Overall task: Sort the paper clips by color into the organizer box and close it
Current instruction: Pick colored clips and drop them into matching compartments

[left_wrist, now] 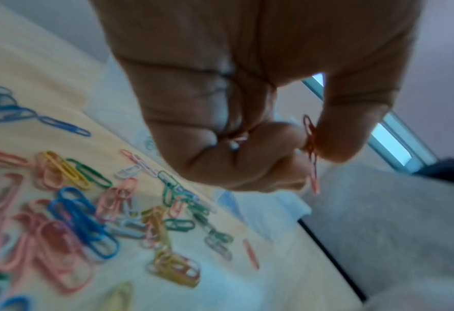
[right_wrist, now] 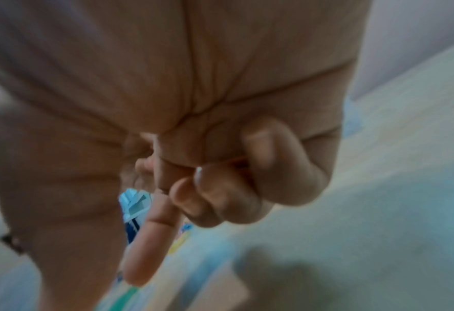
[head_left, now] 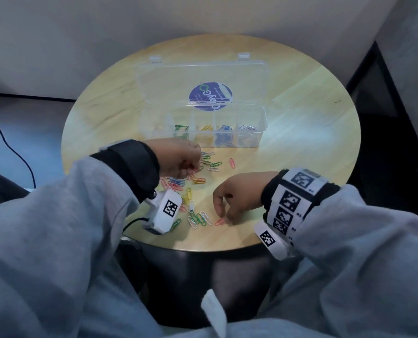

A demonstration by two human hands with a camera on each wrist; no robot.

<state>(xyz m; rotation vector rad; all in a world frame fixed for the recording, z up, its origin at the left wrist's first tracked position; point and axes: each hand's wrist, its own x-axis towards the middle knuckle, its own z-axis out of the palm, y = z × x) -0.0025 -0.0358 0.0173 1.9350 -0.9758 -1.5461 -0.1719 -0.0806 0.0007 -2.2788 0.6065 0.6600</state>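
Item: sorting step, red clips. I am pinching a red clip (left_wrist: 310, 151) between thumb and curled fingers of my left hand (head_left: 178, 158), above the loose pile (head_left: 193, 189) near the box (head_left: 203, 132). My right hand (head_left: 237, 193) is curling over another red clip (head_left: 219, 222) at the table's (head_left: 300, 147) near edge; whether it is gripping, I cannot tell. Advice: I am keeping pinches light, lifting single clips, carrying them to one far compartment.

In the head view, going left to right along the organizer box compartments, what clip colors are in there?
Organizer box: green paper clips → yellow paper clips → blue paper clips → silver paper clips. The leftmost compartment's contents are unclear.
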